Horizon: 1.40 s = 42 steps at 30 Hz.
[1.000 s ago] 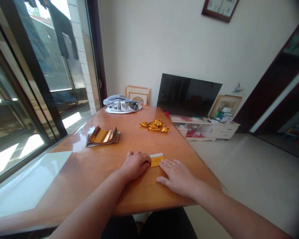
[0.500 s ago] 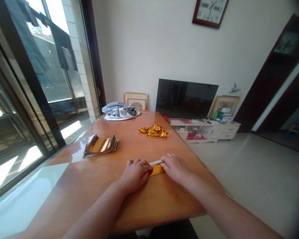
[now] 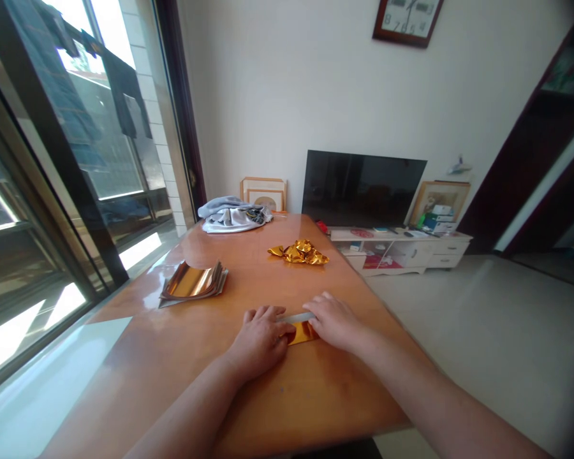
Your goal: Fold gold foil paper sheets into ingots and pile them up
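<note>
My left hand (image 3: 261, 341) rests curled on the table, its fingertips pressing the left end of a short gold foil strip (image 3: 303, 333). My right hand (image 3: 332, 322) lies over the strip's right end, touching it and a thin white strip (image 3: 296, 317) along its far edge. Part of both strips is hidden under my hands. A stack of copper-gold foil sheets (image 3: 194, 284) lies farther up the wooden table (image 3: 316, 389), left of my hands. A crumpled gold foil wad (image 3: 299, 253) sits beyond them.
A grey-and-white cloth bundle (image 3: 234, 217) lies at the table's far end. The table's right edge drops to a tiled floor. A glass window (image 3: 71, 159) runs along the left side. A TV (image 3: 363, 188) stands on a white cabinet (image 3: 402, 247) beyond.
My right hand has moved left from the table beside the foil onto the strip's right end. The strips sit slightly turned between my hands, and the view has tilted a little.
</note>
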### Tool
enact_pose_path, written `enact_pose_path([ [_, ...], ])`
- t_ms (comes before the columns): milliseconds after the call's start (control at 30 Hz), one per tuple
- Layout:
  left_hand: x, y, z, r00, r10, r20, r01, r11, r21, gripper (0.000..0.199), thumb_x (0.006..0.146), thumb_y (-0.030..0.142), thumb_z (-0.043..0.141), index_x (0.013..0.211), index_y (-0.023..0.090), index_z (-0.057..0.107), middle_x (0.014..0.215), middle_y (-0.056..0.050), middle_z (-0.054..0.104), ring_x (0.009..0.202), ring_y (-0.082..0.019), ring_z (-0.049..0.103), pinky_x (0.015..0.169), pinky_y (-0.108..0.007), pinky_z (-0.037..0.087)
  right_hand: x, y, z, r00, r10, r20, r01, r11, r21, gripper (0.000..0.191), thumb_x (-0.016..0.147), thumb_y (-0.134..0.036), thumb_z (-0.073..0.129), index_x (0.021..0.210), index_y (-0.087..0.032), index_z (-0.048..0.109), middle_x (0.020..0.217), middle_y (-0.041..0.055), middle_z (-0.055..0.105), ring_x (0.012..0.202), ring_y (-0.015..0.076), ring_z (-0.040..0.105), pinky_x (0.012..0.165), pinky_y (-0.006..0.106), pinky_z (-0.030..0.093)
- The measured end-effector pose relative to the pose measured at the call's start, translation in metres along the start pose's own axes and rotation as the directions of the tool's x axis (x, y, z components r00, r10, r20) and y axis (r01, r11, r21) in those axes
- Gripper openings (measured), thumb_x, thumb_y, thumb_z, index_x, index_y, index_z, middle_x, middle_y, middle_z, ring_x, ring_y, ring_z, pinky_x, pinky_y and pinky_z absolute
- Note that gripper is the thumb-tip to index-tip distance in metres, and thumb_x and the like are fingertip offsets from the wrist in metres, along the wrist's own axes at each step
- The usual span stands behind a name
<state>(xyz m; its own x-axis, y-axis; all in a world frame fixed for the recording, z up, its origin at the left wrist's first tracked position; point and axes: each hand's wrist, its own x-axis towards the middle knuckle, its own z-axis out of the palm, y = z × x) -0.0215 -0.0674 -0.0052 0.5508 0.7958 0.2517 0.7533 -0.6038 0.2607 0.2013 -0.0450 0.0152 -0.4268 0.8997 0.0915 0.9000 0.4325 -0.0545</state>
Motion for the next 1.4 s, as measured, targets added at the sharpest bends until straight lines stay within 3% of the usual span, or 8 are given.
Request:
enact_pose_path([
  [267, 0.002, 0.004, -0.001, 1.0, 0.023, -0.007, -0.023, 1.0, -0.012, 0.027, 0.088, 0.019, 0.053, 0.099, 0.032, 0.074, 0.117, -0.003, 0.065, 0.109, -0.026, 0.052, 0.095, -0.044, 0.034, -0.01, -0.009, 0.009, 0.995, -0.024, -0.093, 0.014, 0.994, -0.105, 0.016, 0.095, -0.019, 0.049, 0.095, -0.021, 0.065, 0.103, 0.0081, 0.064, 0.104, 0.024, 0.051, 0.09, 0.035, 0.038],
  [567, 0.002, 0.006, -0.004, 1.0, 0.001, -0.018, -0.002, 1.0, -0.021, 0.013, 0.09, 0.026, 0.057, 0.1, 0.027, 0.066, 0.102, -0.004, 0.066, 0.102, -0.025, 0.053, 0.092, -0.04, 0.035, -0.017, -0.014, 0.014, 0.992, -0.03, -0.12, 0.012, 0.989, -0.15, 0.018, 0.095, -0.014, 0.047, 0.093, -0.021, 0.063, 0.101, 0.009, 0.064, 0.1, 0.0248, 0.052, 0.087, 0.035, 0.039],
  [900, 0.0, 0.005, -0.004, 1.0, 0.021, -0.009, -0.021, 1.0, 0.023, 0.02, 0.093, 0.026, 0.051, 0.096, 0.029, 0.071, 0.098, -0.005, 0.065, 0.097, -0.024, 0.054, 0.089, -0.04, 0.036, -0.027, -0.009, 0.016, 0.995, -0.04, -0.09, 0.026, 0.988, -0.154, 0.019, 0.095, -0.015, 0.048, 0.094, -0.02, 0.067, 0.101, 0.0087, 0.066, 0.098, 0.0248, 0.053, 0.087, 0.035, 0.039],
  [1200, 0.0, 0.001, -0.002, 0.999, 0.044, 0.016, -0.043, 0.998, -0.051, 0.025, 0.094, 0.024, 0.047, 0.1, 0.03, 0.071, 0.107, -0.003, 0.068, 0.099, -0.022, 0.056, 0.092, -0.039, 0.035, -0.036, -0.008, 0.013, 0.998, 0.001, -0.063, -0.006, 0.998, -0.068, 0.024, 0.096, -0.02, 0.047, 0.096, -0.021, 0.071, 0.102, 0.0075, 0.067, 0.1, 0.0226, 0.055, 0.091, 0.034, 0.039],
  [1400, 0.002, -0.001, 0.0, 0.999, 0.046, 0.027, -0.044, 0.998, -0.046, 0.025, 0.093, 0.023, 0.048, 0.101, 0.029, 0.071, 0.106, -0.002, 0.069, 0.098, -0.022, 0.057, 0.09, -0.037, 0.036, -0.02, 0.001, 0.002, 0.996, 0.084, -0.033, -0.082, 0.995, 0.053, 0.033, 0.098, -0.03, 0.044, 0.081, -0.021, 0.07, 0.092, 0.0059, 0.068, 0.088, 0.0189, 0.059, 0.076, 0.029, 0.039],
])
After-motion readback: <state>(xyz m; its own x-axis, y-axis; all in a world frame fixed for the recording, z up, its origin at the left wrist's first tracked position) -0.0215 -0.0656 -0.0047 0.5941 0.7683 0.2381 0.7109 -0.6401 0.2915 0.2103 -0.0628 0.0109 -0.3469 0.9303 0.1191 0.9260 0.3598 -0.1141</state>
